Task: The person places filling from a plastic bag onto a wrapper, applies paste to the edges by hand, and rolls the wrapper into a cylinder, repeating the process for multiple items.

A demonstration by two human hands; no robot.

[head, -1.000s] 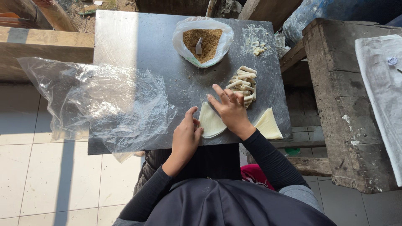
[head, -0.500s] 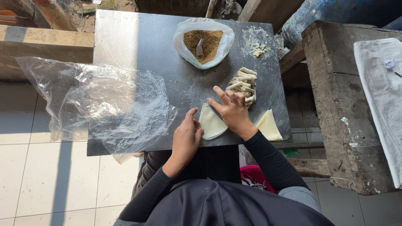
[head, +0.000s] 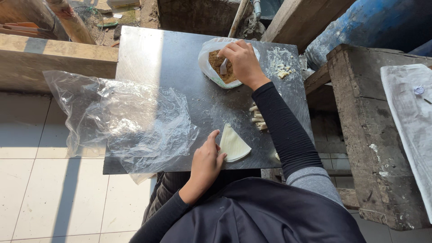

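In the head view, the right hand (head: 242,60), which was pressing the folded pastry sheet (head: 233,145) a moment ago, is now reaching far forward, fingers pinching a small spoon (head: 223,66) inside the bag of brown filling (head: 216,63). The left hand (head: 206,159) is staying put, fingertips loosely steadying the sheet's left edge, with the clear plastic sheet (head: 121,117) lying to the left of them.

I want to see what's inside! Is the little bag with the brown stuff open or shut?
Open. The bag has its rim rolled back, so the brown filling shows, and the right hand holds a spoon in it.
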